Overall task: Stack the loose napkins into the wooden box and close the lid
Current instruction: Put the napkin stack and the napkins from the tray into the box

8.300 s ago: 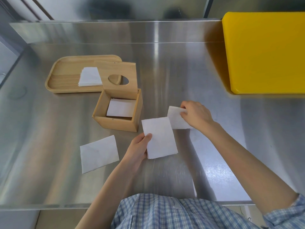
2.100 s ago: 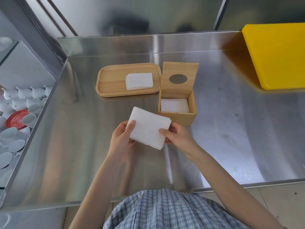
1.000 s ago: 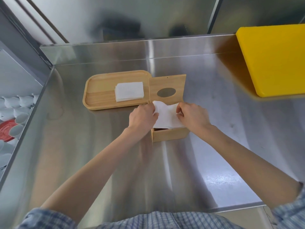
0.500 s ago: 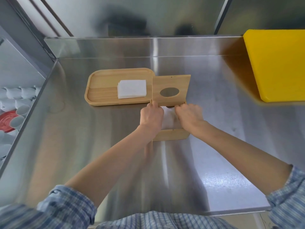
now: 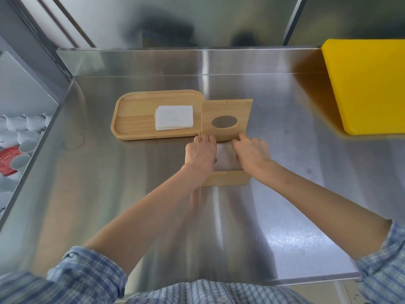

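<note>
The wooden box (image 5: 225,178) stands on the steel counter, its lid (image 5: 226,110) with an oval hole tipped up and back. A stack of white napkins (image 5: 225,157) lies inside the box, partly hidden. My left hand (image 5: 200,153) and my right hand (image 5: 251,153) reach into the box from either side, fingers down against the napkins. Whether the fingers still pinch the stack is not visible. Another small pile of napkins (image 5: 174,117) rests on a wooden tray (image 5: 133,119) left of the lid.
A yellow cutting board (image 5: 368,84) lies at the back right of the steel counter (image 5: 295,194). Beyond the counter's left edge, lower down, sit white cups (image 5: 24,132) and a red dish (image 5: 7,160). A steel wall rises behind.
Over the earlier frames I gathered the loose napkins into one stack and lowered it into the box. In the last half second both hands pressed a little deeper; the stack sits lower.
</note>
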Demonstrator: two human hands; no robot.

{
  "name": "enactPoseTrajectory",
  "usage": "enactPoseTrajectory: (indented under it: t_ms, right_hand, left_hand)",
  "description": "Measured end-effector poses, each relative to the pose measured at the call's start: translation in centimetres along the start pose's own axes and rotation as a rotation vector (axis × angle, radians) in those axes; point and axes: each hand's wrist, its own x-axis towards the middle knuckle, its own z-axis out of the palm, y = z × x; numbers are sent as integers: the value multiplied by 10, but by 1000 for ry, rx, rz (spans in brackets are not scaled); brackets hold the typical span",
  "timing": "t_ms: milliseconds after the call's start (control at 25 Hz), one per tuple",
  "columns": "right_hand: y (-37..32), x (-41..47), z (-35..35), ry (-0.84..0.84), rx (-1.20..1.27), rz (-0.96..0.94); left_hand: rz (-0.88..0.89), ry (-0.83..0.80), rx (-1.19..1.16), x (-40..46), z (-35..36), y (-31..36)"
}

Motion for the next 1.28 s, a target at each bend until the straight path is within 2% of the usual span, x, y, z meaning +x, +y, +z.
enactPoseTrajectory:
  t_ms: [120, 280, 400, 560, 680, 760, 840, 960, 1040, 1280]
  right_hand:
    - [4, -2, -2, 41, 24, 7]
    - [1, 0, -1, 68, 86, -131]
    - [-5, 1, -1, -45, 36, -165]
    - [-7, 3, 1, -213, -68, -106]
    - [-8, 9, 0, -344, -30, -60]
    - [-7, 9, 0, -367, -33, -69]
    - [-5, 7, -1, -347, 13, -80]
    - [0, 2, -9, -292, 217, -71]
    - [3, -3, -16, -207, 327, -78]
    - [3, -17, -28, 10, 717, -68]
  left_hand:
    - [61, 56, 3, -3, -3, -5]
    - [208, 74, 92, -1, -4, -12]
    - [271, -22, 188, 1, 0, -9]
    - [245, -189, 192, 8, 4, -9]
    - [256, -228, 202, 12, 4, -10]
    - [262, -238, 191, 12, 4, -11]
    - [259, -234, 107, 9, 2, -12]
    - [190, -196, -181, 0, -8, -16]
    - [151, -120, -332, -8, -15, -22]
    - [69, 91, -559, -28, -22, -59]
